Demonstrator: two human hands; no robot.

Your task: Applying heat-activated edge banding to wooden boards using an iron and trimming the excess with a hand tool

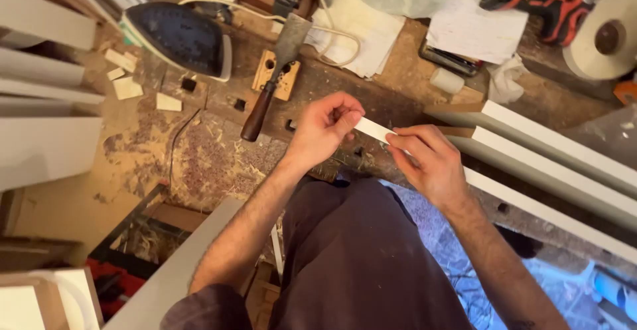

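My left hand (326,125) pinches one end of a narrow white strip (373,129). My right hand (426,159) grips the same strip a little further along, thumb and fingers closed over it. Both hands hover above the front edge of a worn wooden workbench (199,151) covered in shavings. Just left of my left hand a wide-bladed scraper with a dark wooden handle (265,91) lies on the bench.
A clothes iron (179,36) sits at the back left. Long white-edged boards (551,151) run off to the right. Papers (474,28), a red and black power tool (551,4) and a roll of white tape (607,38) lie at the back right. White panels (40,91) lean at left.
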